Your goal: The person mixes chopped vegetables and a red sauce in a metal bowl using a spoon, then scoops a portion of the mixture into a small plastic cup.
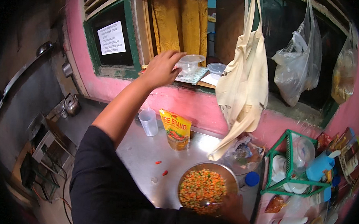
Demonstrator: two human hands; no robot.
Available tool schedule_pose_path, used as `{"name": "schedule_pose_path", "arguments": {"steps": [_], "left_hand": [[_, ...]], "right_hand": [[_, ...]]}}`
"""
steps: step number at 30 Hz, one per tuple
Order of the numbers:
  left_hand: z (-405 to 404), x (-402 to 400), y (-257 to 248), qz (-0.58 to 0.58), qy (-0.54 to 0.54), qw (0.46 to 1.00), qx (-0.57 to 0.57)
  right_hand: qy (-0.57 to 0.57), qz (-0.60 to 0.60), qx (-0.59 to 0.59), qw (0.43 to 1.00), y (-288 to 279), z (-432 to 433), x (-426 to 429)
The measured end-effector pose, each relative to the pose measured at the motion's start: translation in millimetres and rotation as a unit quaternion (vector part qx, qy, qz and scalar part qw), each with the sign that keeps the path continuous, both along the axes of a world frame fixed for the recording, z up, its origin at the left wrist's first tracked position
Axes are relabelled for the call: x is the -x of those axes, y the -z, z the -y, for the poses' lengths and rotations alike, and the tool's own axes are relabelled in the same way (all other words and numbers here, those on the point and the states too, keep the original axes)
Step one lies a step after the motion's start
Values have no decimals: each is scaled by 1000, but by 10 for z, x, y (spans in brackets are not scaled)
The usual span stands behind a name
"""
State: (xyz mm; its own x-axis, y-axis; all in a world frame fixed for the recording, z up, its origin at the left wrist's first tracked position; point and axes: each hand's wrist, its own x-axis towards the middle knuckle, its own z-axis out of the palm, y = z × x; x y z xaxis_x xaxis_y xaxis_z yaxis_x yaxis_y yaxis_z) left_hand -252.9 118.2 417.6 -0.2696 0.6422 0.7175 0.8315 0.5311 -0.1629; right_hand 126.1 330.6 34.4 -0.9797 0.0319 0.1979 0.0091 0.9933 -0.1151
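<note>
My left hand (pixel 163 68) is raised at the window ledge, fingers apart and curled, beside a clear plastic tub (pixel 190 64); whether the fingertips touch it is hard to tell. A lower lidded tub (pixel 216 69) sits to its right. Down at the steel table, my right hand (pixel 233 206) is at the right rim of a metal bowl (pixel 235 178) of finely diced orange and green vegetables (pixel 203 186). A metal spoon (pixel 206 202) lies in the vegetables, its handle running towards that hand; the grip is blurred and partly hidden.
On the steel table (pixel 134 158) stand a yellow cooking oil pouch (pixel 176 130), a plastic measuring jug (pixel 148 122) and a blue-lidded jar (pixel 251 179); small red chilli pieces (pixel 165 172) lie there. A cloth bag (pixel 245 82) hangs above. A green rack (pixel 288 175) holds dishes at right.
</note>
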Motion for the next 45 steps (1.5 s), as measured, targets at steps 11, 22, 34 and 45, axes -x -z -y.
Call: {"name": "schedule_pose_path", "arguments": {"steps": [11,22,34,45], "left_hand": [[-651,1420,649,49,115,978,-166],[382,2206,665,-29,1,971,-238],[-246,1904,758,216,118,959,-141],[791,520,897,245,431,869,1]], "right_hand": [[196,-7,128,972,90,1117,-24],[283,-24,165,945,-527,1734,297],[225,-65,151,960,-768,1711,426],[204,-249,200,925,-1571,1830,601]]}}
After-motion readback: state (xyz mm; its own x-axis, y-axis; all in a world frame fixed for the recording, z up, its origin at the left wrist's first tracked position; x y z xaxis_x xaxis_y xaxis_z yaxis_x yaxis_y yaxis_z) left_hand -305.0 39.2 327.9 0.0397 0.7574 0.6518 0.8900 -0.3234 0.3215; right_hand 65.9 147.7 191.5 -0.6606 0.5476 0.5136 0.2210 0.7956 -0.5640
